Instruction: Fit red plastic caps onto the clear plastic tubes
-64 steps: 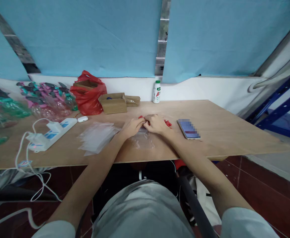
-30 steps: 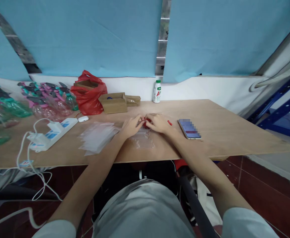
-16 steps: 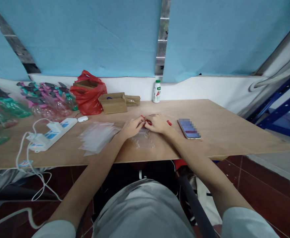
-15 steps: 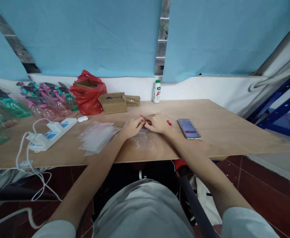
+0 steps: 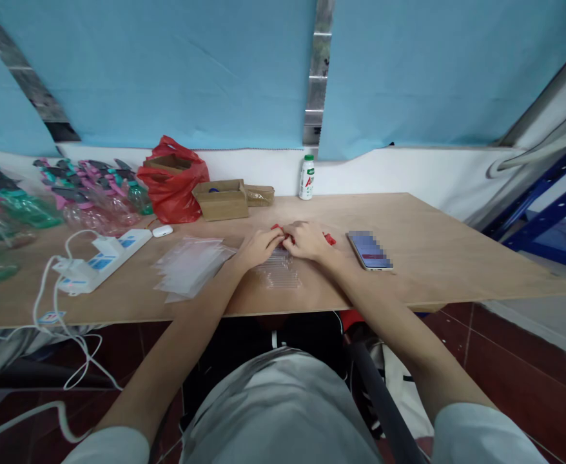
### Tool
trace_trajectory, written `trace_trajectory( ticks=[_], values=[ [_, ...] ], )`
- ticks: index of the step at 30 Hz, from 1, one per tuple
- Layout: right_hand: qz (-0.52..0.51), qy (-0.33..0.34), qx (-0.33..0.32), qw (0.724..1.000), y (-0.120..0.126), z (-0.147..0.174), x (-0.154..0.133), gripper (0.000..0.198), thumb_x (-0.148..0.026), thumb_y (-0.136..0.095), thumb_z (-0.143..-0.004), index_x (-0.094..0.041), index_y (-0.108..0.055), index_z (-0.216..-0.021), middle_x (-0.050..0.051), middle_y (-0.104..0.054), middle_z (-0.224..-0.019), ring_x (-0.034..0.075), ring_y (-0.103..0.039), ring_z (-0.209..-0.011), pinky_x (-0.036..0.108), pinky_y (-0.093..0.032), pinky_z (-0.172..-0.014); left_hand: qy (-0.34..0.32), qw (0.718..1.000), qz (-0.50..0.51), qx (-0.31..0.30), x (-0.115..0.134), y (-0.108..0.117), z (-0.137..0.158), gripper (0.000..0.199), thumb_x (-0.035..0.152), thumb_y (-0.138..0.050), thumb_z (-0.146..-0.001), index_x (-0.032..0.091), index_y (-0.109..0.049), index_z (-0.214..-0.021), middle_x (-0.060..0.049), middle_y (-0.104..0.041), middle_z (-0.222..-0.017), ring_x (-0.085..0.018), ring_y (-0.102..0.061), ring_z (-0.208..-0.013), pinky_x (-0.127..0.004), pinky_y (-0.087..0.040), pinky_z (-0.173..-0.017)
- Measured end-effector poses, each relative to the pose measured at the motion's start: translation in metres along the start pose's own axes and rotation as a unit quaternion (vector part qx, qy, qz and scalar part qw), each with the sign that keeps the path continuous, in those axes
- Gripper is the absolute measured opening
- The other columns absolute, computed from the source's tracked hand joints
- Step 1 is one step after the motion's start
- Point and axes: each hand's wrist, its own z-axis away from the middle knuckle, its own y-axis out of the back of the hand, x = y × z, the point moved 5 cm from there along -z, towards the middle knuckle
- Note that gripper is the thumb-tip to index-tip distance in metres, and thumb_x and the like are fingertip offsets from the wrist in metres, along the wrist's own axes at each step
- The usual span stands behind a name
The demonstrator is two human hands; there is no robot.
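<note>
Near the middle of the table, my left hand (image 5: 260,247) and my right hand (image 5: 307,240) meet at the fingertips. The fingers of both are bent and pressed close together. Small red material (image 5: 276,227) peeks out just beyond the fingertips, and more red pieces (image 5: 330,239) lie beside my right knuckles. What sits between the fingers is too small and covered to make out. Below my hands lies a row of thin clear plastic pieces (image 5: 282,277), partly hidden by them. A fanned stack of translucent plastic bags (image 5: 191,267) rests left of my left forearm.
A phone (image 5: 369,250) lies to the right. Toward the wall stand a white bottle (image 5: 307,178), a cardboard box (image 5: 222,201) and a red plastic bag (image 5: 174,190). On the left are a power strip (image 5: 102,264) with cables and several spray bottles (image 5: 89,209).
My fingers have shifted slightly and the right hand covers more of the red material between them. More red now shows beside my right knuckles. Both forearms stay nearly in place.
</note>
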Motion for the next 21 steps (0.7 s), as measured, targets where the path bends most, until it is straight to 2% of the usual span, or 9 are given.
trace_trajectory(
  ticks=[3,8,13,19,21],
  values=[
    [-0.001,-0.008,-0.01,1.0,0.001,0.001,0.003,0.029,-0.032,-0.053,-0.1,-0.016,-0.077,-0.102,0.013,-0.079,-0.097,0.024,-0.063,-0.079,0.035,-0.032,-0.071,0.007,1.0,-0.018,0.006,-0.001,0.001,0.0,0.04,0.044,-0.041,-0.113,0.026,-0.076,-0.116,-0.006,-0.082,-0.105,-0.025,-0.074,-0.095,-0.033,-0.048,-0.081],
    [-0.055,0.03,-0.021,0.998,0.004,0.003,0.008,0.031,-0.034,-0.048,-0.108,-0.016,-0.073,-0.11,0.011,-0.078,-0.101,0.023,-0.063,-0.083,0.033,-0.036,-0.077,0.03,0.999,-0.043,0.009,-0.002,0.006,0.002,0.046,0.05,-0.036,-0.114,0.028,-0.076,-0.115,-0.006,-0.081,-0.101,-0.027,-0.075,-0.093,-0.034,-0.046,-0.077],
    [-0.091,0.04,-0.006,0.995,0.005,0.004,0.014,0.04,-0.041,-0.04,-0.115,-0.017,-0.072,-0.116,0.012,-0.078,-0.11,0.023,-0.065,-0.092,0.032,-0.039,-0.084,0.045,0.998,-0.051,0.017,-0.003,0.01,0.002,0.049,0.051,-0.032,-0.115,0.028,-0.075,-0.114,-0.007,-0.08,-0.096,-0.027,-0.074,-0.088,-0.034,-0.045,-0.075],
    [-0.018,-0.027,-0.006,0.999,0.005,0.0,0.016,0.046,-0.047,-0.041,-0.115,-0.018,-0.077,-0.106,0.012,-0.075,-0.093,0.022,-0.061,-0.077,0.032,-0.035,-0.074,0.062,0.995,-0.068,0.035,-0.005,0.008,0.0,0.048,0.05,-0.032,-0.115,0.029,-0.074,-0.115,-0.007,-0.079,-0.094,-0.027,-0.073,-0.086,-0.034,-0.045,-0.077],
    [-0.022,-0.04,0.0,0.999,0.006,0.0,0.016,0.047,-0.048,-0.042,-0.114,-0.018,-0.077,-0.104,0.012,-0.074,-0.091,0.022,-0.059,-0.074,0.033,-0.034,-0.072,0.073,0.994,-0.077,0.037,-0.006,0.006,-0.001,0.047,0.049,-0.032,-0.115,0.028,-0.074,-0.116,-0.008,-0.079,-0.094,-0.027,-0.072,-0.086,-0.035,-0.045,-0.078]
  ],
)
